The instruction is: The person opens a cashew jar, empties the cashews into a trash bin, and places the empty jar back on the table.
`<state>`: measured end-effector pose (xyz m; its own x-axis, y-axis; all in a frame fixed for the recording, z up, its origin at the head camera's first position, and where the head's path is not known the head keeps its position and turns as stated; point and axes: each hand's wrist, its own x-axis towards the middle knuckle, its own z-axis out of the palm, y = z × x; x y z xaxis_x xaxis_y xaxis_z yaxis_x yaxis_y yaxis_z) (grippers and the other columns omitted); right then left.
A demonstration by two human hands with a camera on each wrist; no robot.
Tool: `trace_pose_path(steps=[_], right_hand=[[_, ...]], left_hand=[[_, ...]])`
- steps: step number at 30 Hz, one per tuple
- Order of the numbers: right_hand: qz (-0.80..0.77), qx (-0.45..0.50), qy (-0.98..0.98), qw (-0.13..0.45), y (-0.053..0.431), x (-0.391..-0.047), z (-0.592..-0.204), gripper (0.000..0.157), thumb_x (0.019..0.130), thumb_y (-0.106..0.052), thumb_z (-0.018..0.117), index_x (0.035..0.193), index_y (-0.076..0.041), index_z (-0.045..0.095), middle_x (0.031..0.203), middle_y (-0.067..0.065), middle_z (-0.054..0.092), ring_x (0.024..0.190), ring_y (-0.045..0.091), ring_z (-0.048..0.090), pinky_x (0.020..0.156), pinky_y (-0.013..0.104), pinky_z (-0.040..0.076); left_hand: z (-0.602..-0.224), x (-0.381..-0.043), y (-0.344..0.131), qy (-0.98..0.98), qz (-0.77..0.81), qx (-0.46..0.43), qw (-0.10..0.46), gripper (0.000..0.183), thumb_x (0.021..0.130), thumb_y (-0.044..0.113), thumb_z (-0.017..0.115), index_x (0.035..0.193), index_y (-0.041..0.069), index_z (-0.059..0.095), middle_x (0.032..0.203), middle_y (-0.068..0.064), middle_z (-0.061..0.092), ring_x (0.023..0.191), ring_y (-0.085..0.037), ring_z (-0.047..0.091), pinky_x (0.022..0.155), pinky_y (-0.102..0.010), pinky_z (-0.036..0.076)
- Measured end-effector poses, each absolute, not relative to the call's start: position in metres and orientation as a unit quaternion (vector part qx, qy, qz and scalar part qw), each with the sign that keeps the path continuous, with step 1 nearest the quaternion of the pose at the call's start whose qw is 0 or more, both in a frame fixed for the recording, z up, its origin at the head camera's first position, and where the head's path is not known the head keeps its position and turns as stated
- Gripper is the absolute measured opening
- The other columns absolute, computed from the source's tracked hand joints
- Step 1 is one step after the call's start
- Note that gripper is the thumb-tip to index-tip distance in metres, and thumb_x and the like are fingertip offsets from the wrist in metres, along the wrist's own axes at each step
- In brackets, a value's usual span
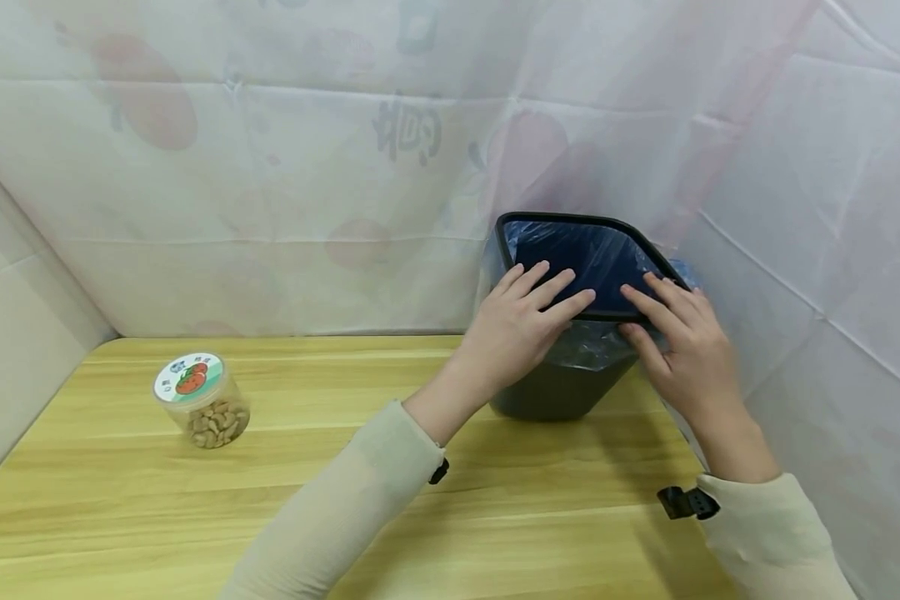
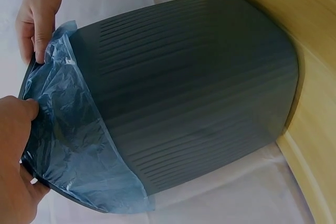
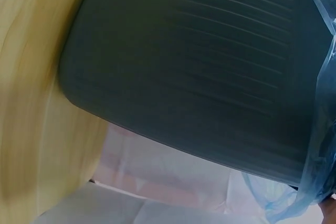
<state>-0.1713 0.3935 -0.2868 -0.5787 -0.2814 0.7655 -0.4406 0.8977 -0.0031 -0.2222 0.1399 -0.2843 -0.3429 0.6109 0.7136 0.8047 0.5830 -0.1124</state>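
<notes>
A dark grey trash can (image 1: 543, 392) stands upright on the table, lined with a translucent blue plastic bag (image 1: 592, 344). The bag is folded outward over the top, under a black rim (image 1: 570, 217). My left hand (image 1: 512, 327) grips the near left part of the rim, fingers reaching over the inside. At the right corner my right hand (image 1: 688, 343) holds the rim, thumb outside and fingers inside. In the left wrist view, the thumbs of both hands lie against the bag's folded edge. Ribbed can walls (image 3: 210, 66) fill most of the right wrist view.
A clear round jar (image 1: 202, 400) of cashews, with a tomato picture on its lid, stands on the left of the wood-grain table (image 1: 307, 467). Pale printed cloth (image 1: 307, 183) hangs behind, and another white cloth (image 1: 840, 250) closes off the right side near the can.
</notes>
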Motion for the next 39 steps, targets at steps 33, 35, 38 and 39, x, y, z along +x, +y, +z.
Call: trace_pose_path(steps=[33, 35, 38, 39], right_hand=[[0.108, 0.231, -0.870, 0.422, 0.359, -0.182, -0.293, 0.050, 0.099, -0.052, 0.053, 0.134, -0.019, 0.066, 0.140, 0.015, 0.059, 0.129, 0.043, 0.053, 0.114, 0.061, 0.031], [0.106, 0.231, -0.870, 0.422, 0.356, -0.182, -0.293, 0.050, 0.099, -0.053, 0.052, 0.134, -0.019, 0.065, 0.140, 0.015, 0.059, 0.130, 0.042, 0.052, 0.114, 0.062, 0.030], [0.110, 0.232, -0.869, 0.423, 0.353, -0.183, -0.293, 0.049, 0.099, -0.052, 0.053, 0.134, -0.019, 0.066, 0.139, 0.015, 0.059, 0.131, 0.041, 0.052, 0.114, 0.062, 0.030], [0.111, 0.232, -0.869, 0.424, 0.352, -0.184, -0.293, 0.048, 0.099, -0.051, 0.054, 0.134, -0.020, 0.066, 0.139, 0.015, 0.060, 0.131, 0.041, 0.052, 0.114, 0.062, 0.031]], left_hand=[[-0.293, -0.220, 0.106, -0.814, -0.132, -0.415, 0.384, 0.038, 0.104, 0.029, 0.054, 0.142, 0.028, 0.058, 0.146, -0.004, 0.055, 0.138, -0.029, 0.047, 0.116, -0.047, 0.035], [-0.293, -0.219, 0.104, -0.815, -0.132, -0.413, 0.385, 0.038, 0.104, 0.028, 0.055, 0.142, 0.029, 0.058, 0.147, -0.004, 0.054, 0.139, -0.029, 0.047, 0.116, -0.047, 0.035], [-0.294, -0.219, 0.101, -0.815, -0.132, -0.409, 0.387, 0.039, 0.103, 0.029, 0.055, 0.142, 0.028, 0.057, 0.147, -0.004, 0.054, 0.140, -0.029, 0.046, 0.116, -0.047, 0.035], [-0.294, -0.219, 0.100, -0.815, -0.132, -0.409, 0.388, 0.039, 0.103, 0.028, 0.055, 0.142, 0.028, 0.057, 0.148, -0.004, 0.054, 0.140, -0.029, 0.046, 0.116, -0.047, 0.035]])
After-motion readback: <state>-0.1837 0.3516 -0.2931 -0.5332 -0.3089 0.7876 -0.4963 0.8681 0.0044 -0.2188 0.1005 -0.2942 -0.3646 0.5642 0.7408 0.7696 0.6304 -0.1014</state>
